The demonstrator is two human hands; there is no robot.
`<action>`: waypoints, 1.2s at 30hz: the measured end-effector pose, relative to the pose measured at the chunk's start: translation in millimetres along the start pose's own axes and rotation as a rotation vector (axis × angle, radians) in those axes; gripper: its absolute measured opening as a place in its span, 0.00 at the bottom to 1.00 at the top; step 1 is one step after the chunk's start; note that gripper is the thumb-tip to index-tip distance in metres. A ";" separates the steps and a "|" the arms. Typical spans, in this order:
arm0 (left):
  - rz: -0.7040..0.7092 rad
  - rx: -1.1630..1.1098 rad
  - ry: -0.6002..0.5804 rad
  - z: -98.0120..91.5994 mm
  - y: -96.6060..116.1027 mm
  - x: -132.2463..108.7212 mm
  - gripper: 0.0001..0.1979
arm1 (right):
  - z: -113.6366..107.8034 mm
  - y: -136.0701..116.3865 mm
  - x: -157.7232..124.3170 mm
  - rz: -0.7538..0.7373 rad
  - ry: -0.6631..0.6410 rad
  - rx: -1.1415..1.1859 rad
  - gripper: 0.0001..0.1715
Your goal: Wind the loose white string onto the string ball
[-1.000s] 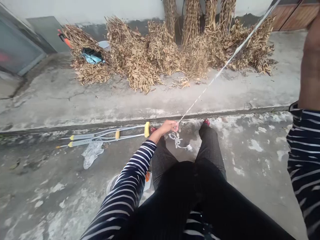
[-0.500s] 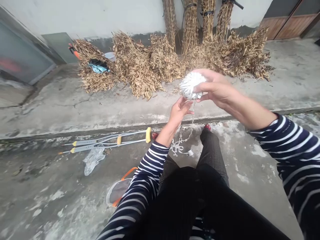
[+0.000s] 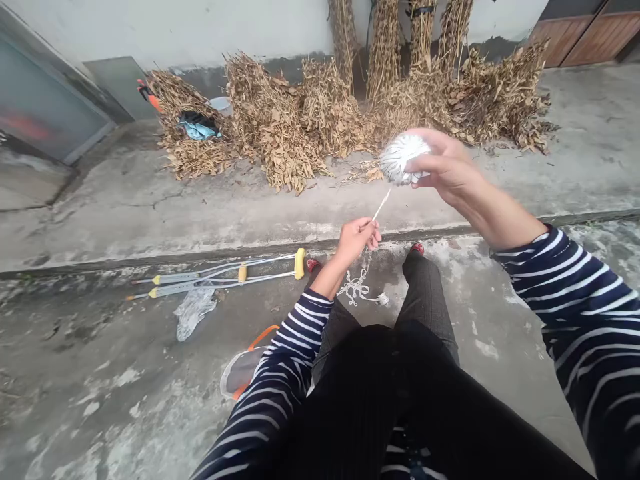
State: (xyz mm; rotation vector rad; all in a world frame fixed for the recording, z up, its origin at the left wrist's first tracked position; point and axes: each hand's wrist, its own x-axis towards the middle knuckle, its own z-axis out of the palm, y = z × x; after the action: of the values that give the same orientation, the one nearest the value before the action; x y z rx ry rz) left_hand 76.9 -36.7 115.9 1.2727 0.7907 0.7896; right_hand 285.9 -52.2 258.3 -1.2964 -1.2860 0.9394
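My right hand (image 3: 447, 163) is wrapped around a ball of white cord (image 3: 401, 159), held up in front of me. Lower and to its left, my left hand (image 3: 359, 237) pinches the strand of cord (image 3: 383, 203) that runs taut from the ball's underside. Below my left fingers the cord hangs down to a loose tangle (image 3: 355, 288) on the ground between my feet. A small wound bundle of white cord (image 3: 383, 299) lies at the tangle's right side.
Dried plant bundles (image 3: 280, 127) lean along the wall. A pair of crutches (image 3: 225, 275) lies left of my feet, with a clear plastic bag (image 3: 195, 312) beside it. An orange-trimmed bag (image 3: 245, 370) sits nearer me. A low concrete step edge (image 3: 240, 247) runs across.
My left hand has gone down from just under the ball and now pinches the cord, which is stretched taut. My right hand has shifted the ball slightly up and right.
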 end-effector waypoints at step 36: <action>-0.222 -0.010 -0.273 -32.2 -37.6 6.3 0.18 | -22.7 41.2 -61.1 0.129 0.055 0.102 0.34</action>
State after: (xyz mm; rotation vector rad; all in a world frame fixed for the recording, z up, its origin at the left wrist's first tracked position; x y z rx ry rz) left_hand 55.1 -19.8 74.3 1.2270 0.6906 0.4298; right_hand 307.9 -110.9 213.6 -1.3276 -1.1087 1.0394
